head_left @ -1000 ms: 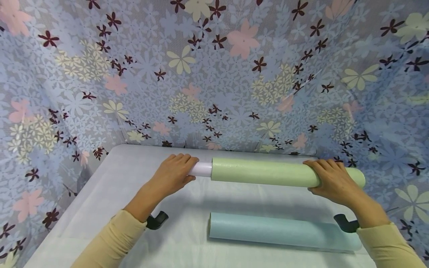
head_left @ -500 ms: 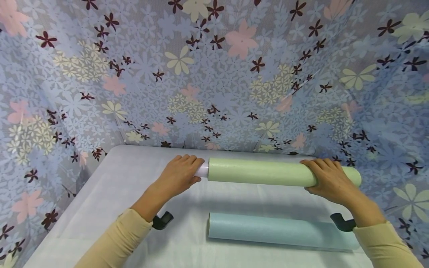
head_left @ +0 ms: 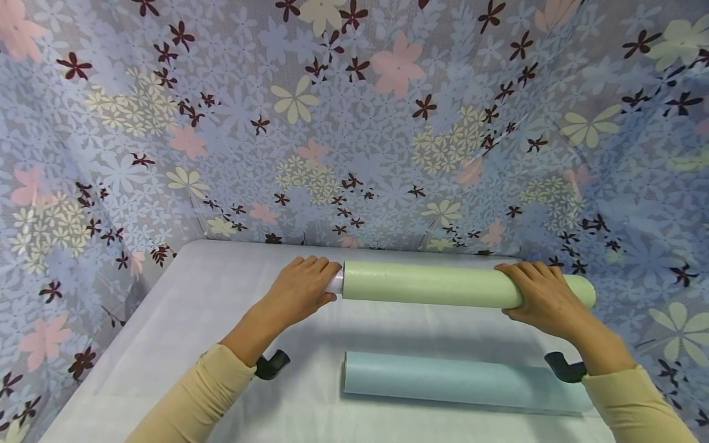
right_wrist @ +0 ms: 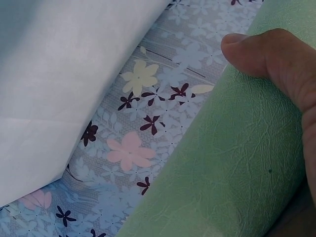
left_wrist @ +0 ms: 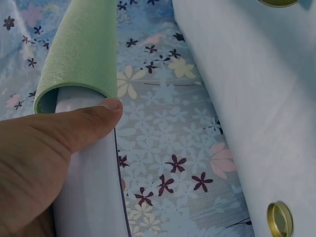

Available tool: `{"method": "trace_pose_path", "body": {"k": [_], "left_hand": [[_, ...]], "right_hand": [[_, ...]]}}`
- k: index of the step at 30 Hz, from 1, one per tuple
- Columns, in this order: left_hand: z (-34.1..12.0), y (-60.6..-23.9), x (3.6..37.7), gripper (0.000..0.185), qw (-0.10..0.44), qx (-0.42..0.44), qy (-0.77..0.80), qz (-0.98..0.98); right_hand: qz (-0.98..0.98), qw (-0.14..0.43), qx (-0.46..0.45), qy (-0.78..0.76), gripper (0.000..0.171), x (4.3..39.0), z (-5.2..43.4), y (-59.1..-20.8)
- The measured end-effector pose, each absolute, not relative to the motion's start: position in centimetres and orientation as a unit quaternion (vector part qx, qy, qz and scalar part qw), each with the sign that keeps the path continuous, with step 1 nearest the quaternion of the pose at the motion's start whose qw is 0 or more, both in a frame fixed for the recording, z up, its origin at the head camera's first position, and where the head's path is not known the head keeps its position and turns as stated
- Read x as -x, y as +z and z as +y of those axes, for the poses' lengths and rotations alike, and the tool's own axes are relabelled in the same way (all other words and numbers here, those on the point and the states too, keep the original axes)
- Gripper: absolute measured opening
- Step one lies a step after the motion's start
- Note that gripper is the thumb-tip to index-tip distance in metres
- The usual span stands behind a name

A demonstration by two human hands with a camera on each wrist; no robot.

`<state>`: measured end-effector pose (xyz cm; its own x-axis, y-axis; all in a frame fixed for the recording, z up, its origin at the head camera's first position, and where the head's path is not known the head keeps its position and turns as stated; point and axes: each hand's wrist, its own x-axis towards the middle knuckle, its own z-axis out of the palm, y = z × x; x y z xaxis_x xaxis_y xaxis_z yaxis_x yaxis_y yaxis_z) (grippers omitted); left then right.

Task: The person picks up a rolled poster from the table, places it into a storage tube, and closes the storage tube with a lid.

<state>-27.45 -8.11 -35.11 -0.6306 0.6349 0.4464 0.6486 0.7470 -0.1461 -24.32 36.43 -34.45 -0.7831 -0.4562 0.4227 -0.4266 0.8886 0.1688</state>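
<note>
A long pale-green tube (head_left: 426, 283) is held level above the white table, with my right hand (head_left: 540, 292) gripping it near its right end. At its left end a smooth white roll (left_wrist: 91, 173) enters the tube's open mouth. My left hand (head_left: 301, 286) grips this roll close to the mouth, so only a short white piece shows in the head view. In the left wrist view the thumb (left_wrist: 111, 104) lies across the roll just by the green rim. In the right wrist view the thumb (right_wrist: 242, 49) lies along the tube's textured side.
A light-blue tube (head_left: 454, 380) lies on the white-covered table (head_left: 138, 344), nearer the person. Low in the left wrist view stands a small gold-rimmed round thing (left_wrist: 280, 219). Floral cloth (head_left: 354, 123) hangs behind the table and at both sides.
My left hand has moved right toward the green tube, and the white length between them has shortened. The right hand keeps its grip, and the blue tube stays on the table.
</note>
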Motion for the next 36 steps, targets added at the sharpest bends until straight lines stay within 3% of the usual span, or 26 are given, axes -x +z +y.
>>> {"method": "trace_pose_path", "body": {"k": [21,36], "left_hand": [[-7.8,-35.1,27.3,0.053,0.232,0.352,-0.005,-0.907],[-8.9,-34.6,27.1,0.067,0.200,0.338,-0.007,-0.919]], "right_hand": [[-0.946,0.227,-0.227,-0.032,0.082,24.0,36.4,-34.4],[-0.945,0.231,-0.228,-0.032,0.083,23.9,36.6,-34.6]]}}
